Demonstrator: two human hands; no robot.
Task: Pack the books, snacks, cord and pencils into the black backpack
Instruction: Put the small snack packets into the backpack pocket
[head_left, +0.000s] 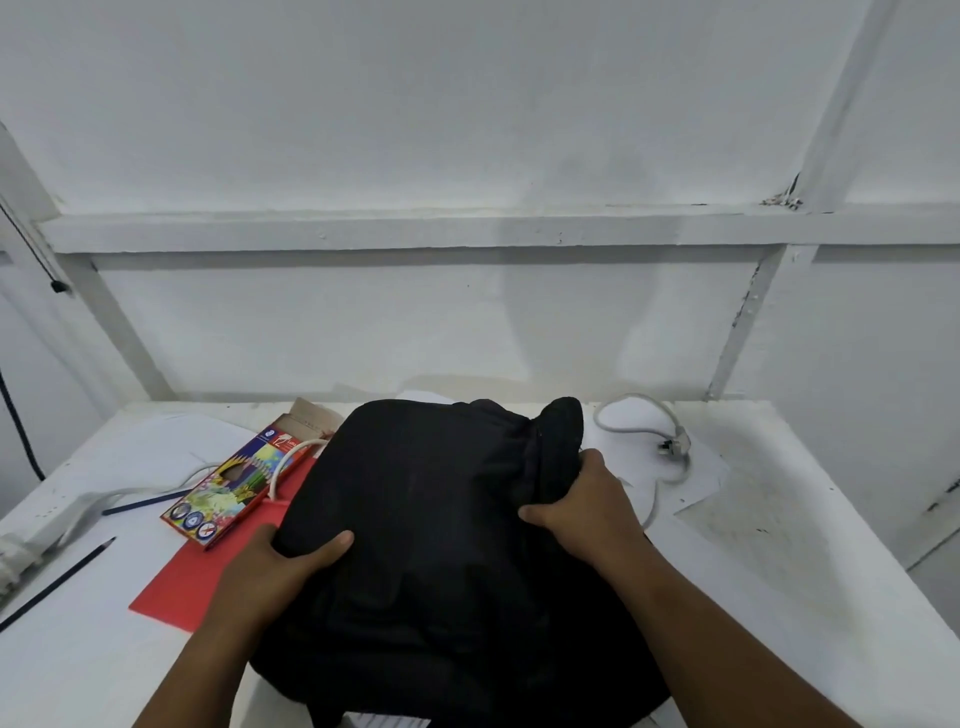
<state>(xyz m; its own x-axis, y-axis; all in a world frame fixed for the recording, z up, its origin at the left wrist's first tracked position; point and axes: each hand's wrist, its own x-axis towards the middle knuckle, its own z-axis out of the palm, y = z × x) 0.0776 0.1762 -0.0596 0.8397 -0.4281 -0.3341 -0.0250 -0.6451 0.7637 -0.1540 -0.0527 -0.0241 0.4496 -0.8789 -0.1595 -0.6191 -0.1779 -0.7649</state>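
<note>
Black backpack (441, 525) lies flat in the middle of the white worktop (779, 597), gripped from both sides. Left hand (291, 558) holds its left edge, thumb on top of the fabric, other fingers tucked under and out of sight. Right hand (582, 506) is clamped on a bunched fold of fabric near the bag's upper right, thumb pointing inward, fingers curled over the far side. Whether the bag is zipped or unzipped, can't tell (fabric is too dark to read any detail). Left of the bag: a coloured-pencil box (244, 483) lying flat, its far flap open, resting partly on a red sheet or thin book (208, 571) whose right part runs under the backpack. A white cord (288, 462) loops over the box and disappears behind the bag's left edge. Two loose dark pencils on the worktop: one (145, 503) just left of the box, one (57, 582) nearer the front-left corner, both well apart from the bag. A second stretch of white cord with a plug (675, 444) lies on white paper sheets (706, 473) to the right of the bag, near the right hand but not touching it. White paper also at far left. Painted white wall (467, 156) with timber framing behind the worktop.
</note>
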